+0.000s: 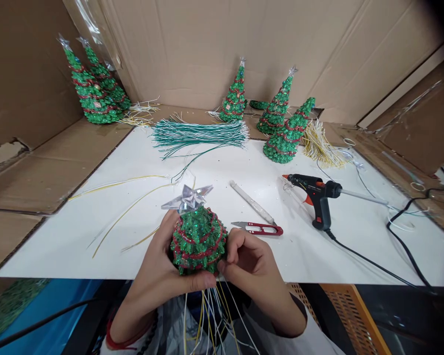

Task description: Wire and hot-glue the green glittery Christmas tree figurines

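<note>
A green glittery Christmas tree with red garlands and a clear star is tilted over the table's near edge. My left hand wraps around its left side, the thumb across the lower front. At the tree's lower right, my right hand has thumb and index finger bent close together by the base; what is between them, if anything, is hidden. White and yellow wires hang down from under the tree. Just beyond my right hand lie red-handled thread snips and a whitish stick.
A black glue gun with its cable lies at the right. Green and white wires are bundled at the back, near yellow-white wires. Several finished-looking trees stand along the cardboard wall. Loose wires lie left.
</note>
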Demonstrator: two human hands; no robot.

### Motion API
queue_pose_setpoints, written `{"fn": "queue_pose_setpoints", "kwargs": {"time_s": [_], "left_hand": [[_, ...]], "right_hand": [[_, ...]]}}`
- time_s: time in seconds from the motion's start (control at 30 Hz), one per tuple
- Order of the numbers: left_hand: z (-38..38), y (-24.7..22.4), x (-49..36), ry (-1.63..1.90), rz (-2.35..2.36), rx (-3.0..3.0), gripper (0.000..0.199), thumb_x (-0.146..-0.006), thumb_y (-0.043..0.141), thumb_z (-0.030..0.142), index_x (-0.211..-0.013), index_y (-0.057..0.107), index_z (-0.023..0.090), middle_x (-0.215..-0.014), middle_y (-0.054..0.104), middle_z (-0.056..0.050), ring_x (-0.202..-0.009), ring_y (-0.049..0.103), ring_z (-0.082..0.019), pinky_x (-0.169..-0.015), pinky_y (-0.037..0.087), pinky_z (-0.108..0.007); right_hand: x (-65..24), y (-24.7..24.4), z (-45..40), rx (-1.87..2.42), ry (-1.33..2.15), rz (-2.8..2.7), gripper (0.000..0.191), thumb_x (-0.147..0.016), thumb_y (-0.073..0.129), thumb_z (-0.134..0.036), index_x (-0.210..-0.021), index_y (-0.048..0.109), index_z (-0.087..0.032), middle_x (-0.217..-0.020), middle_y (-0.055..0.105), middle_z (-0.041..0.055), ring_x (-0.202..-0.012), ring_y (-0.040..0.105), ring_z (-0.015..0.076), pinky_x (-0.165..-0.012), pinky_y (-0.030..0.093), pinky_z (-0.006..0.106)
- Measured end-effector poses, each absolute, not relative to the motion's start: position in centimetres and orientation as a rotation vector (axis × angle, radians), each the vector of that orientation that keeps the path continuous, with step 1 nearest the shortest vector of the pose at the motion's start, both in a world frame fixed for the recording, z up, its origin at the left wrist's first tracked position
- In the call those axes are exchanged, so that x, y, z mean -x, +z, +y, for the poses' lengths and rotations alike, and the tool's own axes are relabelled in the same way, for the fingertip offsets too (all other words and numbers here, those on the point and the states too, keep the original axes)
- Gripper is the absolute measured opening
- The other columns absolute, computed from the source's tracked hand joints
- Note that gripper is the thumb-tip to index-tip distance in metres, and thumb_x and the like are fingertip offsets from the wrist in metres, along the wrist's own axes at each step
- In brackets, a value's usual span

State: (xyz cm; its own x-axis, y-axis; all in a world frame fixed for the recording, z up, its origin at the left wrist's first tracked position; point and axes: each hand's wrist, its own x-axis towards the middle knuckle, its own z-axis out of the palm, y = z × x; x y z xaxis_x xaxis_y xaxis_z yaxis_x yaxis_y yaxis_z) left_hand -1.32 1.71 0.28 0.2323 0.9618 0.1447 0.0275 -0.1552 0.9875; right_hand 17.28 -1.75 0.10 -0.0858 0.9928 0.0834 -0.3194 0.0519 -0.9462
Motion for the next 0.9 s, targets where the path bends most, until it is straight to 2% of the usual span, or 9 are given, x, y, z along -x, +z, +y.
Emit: {"fn": "queue_pose_setpoints", "kwargs": {"time_s": [0.3, 0.5, 0.7, 0.9], "left_hand": [[1.88, 0.16, 1.35, 1.125, 1.001, -1.507, 0.079, -0.053, 0.099, 0.052, -0.123, 0.069, 0.031, -0.119, 0.066, -0.006, -0.107, 0.064, -0.03, -0.087, 0.05, -0.039], [1.68, 0.31, 1.53, 1.114, 1.017, -1.523, 0.08, -0.052, 0.099, 0.054, -0.123, 0.069, 0.031, -0.119, 0.066, -0.006, -0.11, 0.064, -0.031, -0.09, 0.05, -0.04], [1.74, 0.29, 1.47, 1.11, 1.034, -1.504, 0.08, -0.051, 0.099, 0.055, -0.121, 0.069, 0.029, -0.119, 0.065, -0.007, -0.106, 0.065, -0.031, -0.085, 0.052, -0.04], [1.76, 0.32, 1.44, 1.097, 1.03, -1.515, 0.076, -0.053, 0.098, 0.052, -0.12, 0.07, 0.032, -0.12, 0.065, -0.005, -0.109, 0.063, -0.031, -0.088, 0.05, -0.041]], "right_hand": [[-16.93, -0.38, -2.09, 0.891, 1.247, -1.127, 0.026, -0.066, 0.06, 0.001, -0.067, 0.058, -0.024, -0.069, 0.053, -0.0067, -0.065, 0.046, 0.0124, -0.059, 0.034, 0.026], [-16.53, -0.15, -2.05, 0.898, 1.18, -1.159, 0.024, -0.061, 0.057, 0.0, -0.063, 0.056, -0.024, -0.067, 0.053, -0.007, -0.063, 0.045, 0.0121, -0.057, 0.032, 0.026], [-16.36, -0.02, -2.01, 0.923, 1.157, -1.169, 0.022, -0.061, 0.058, -0.003, -0.063, 0.055, -0.024, -0.067, 0.053, -0.0062, -0.062, 0.045, 0.0126, -0.056, 0.032, 0.027], [-16.56, -0.1, -2.02, 0.95, 1.167, -1.185, 0.021, -0.061, 0.059, -0.004, -0.063, 0.054, -0.024, -0.066, 0.052, -0.0053, -0.062, 0.045, 0.0136, -0.057, 0.033, 0.028]]}}
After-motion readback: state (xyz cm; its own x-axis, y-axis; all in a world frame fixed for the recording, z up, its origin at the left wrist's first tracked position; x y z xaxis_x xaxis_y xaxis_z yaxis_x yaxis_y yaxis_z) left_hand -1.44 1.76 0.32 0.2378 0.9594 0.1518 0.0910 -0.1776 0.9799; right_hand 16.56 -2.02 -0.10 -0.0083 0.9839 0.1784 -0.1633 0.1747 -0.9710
